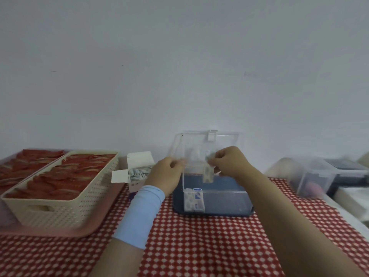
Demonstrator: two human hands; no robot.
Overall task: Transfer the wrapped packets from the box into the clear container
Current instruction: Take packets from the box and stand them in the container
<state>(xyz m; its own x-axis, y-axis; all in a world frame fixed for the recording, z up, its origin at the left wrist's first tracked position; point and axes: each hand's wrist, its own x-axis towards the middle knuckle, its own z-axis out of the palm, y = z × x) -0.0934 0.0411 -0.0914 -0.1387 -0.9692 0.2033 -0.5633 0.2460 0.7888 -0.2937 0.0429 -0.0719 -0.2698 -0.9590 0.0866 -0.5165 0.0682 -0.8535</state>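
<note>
A clear container (227,198) with its lid raised stands on a dark blue tray (177,206). Several wrapped packets (194,199) stand upright in its front left corner. My right hand (229,161) pinches a wrapped packet (208,173) that hangs over the container's opening. My left hand (166,172) is beside the container's left wall with curled fingers, and whether it holds anything is unclear. The small white box (137,172) with open flaps and more packets inside sits just left of my left hand.
A cream perforated basket (65,204) of red sachets rests on a pink tray (50,230) at the left. A clear lidded storage bin (311,176) stands at the right with a dark device behind it. The table carries a red-and-white patterned cloth (199,236).
</note>
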